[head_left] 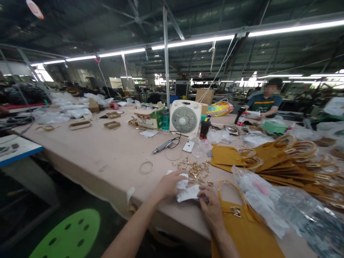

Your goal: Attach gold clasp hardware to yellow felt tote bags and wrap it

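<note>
My left hand [170, 184] lies over a crumpled white paper [183, 184], its fingers stretched out across it. Just to the right, my right hand [211, 206] has its fingers curled in at the end of another white paper piece [189, 194]. Anything else inside those fingers is hidden. Beyond both hands is a loose pile of small gold metal fittings [197, 171]. A mustard-yellow handbag [242, 229] with a looped handle and a gold clasp lies beside my right forearm.
Stacked yellow handbags [279, 157] and clear plastic bags [303, 211] fill the right side. A powered screwdriver [162, 147], a white phone [188, 146], a ring of tape [146, 166] and a box fan [185, 119] stand or lie farther back. A co-worker [264, 100] is across the table.
</note>
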`<state>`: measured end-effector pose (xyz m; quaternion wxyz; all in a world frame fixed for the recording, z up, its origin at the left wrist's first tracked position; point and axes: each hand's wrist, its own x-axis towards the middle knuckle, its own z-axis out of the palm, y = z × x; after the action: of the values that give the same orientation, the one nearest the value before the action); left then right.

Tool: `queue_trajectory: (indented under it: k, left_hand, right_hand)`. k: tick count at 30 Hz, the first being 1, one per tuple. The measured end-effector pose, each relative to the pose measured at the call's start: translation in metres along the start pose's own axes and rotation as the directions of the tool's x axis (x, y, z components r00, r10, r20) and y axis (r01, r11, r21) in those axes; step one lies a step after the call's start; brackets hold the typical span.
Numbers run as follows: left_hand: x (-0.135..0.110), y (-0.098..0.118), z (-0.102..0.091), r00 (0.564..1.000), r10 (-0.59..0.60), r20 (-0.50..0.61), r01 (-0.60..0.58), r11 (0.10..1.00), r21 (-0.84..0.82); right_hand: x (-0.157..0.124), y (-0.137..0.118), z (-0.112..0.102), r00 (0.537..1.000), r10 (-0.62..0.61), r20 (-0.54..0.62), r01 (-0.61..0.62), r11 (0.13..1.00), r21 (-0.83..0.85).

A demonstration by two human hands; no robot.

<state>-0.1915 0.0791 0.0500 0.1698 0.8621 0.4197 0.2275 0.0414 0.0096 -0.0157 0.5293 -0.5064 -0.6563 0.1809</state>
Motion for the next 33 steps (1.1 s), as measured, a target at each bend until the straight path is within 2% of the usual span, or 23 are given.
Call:
queue_trajectory:
  k: [2, 3, 7, 11, 14, 17, 19, 21, 24, 28, 33]
  left_hand:
    - [0.012, 0.005, 0.002, 0.992, 0.021, 0.121, -0.026, 0.999, 0.039]
    - [0.016, 0.006, 0.003, 0.99, 0.01, 0.142, -0.018, 0.998, 0.058]
    - [0.01, 0.003, 0.004, 0.99, -0.107, 0.091, 0.095, 0.987, 0.128]
    - [-0.011, -0.012, -0.011, 0.98, -0.199, 0.022, 0.192, 0.965, 0.178]
    - [-0.023, -0.017, -0.023, 0.982, -0.187, 0.001, 0.185, 0.969, 0.162]
    - [-0.028, -0.01, -0.023, 0.994, -0.108, -0.029, 0.107, 0.994, -0.02]
    - [-0.031, 0.001, -0.016, 0.999, -0.037, -0.02, 0.033, 0.99, -0.14]
    - [-0.033, 0.013, -0.005, 0.999, 0.054, 0.008, -0.051, 0.981, -0.185]
    - [-0.034, 0.028, 0.013, 0.991, 0.136, 0.011, -0.132, 0.973, -0.19]
    - [-0.028, 0.041, 0.036, 0.997, 0.074, -0.023, -0.077, 0.979, -0.189]
    - [-0.022, 0.056, 0.056, 0.991, -0.016, -0.13, -0.004, 0.987, -0.158]
  right_hand:
    - [0.0, 0.003, -0.001, 0.999, 0.024, -0.022, -0.023, 1.0, 0.011]
    - [-0.001, 0.005, -0.001, 0.999, 0.034, -0.039, -0.033, 0.999, 0.016]
    - [-0.001, 0.011, -0.003, 0.995, 0.071, -0.074, -0.069, 0.997, 0.031]
    - [0.0, 0.012, -0.002, 0.989, 0.096, -0.114, -0.093, 0.995, 0.036]
    - [0.002, 0.01, 0.0, 0.97, 0.17, -0.173, -0.153, 0.982, 0.11]
    - [0.003, 0.009, 0.0, 0.936, 0.313, -0.162, -0.259, 0.923, 0.284]
    - [0.003, 0.01, -0.003, 0.906, 0.408, -0.112, -0.331, 0.849, 0.412]
    - [0.003, 0.011, -0.007, 0.88, 0.471, -0.063, -0.373, 0.767, 0.523]
    - [0.004, 0.01, -0.013, 0.869, 0.493, -0.038, -0.355, 0.676, 0.646]
    - [0.005, 0.007, -0.016, 0.87, 0.493, -0.001, -0.325, 0.573, 0.752]
    - [0.006, 0.006, -0.019, 0.864, 0.501, 0.042, -0.307, 0.46, 0.833]
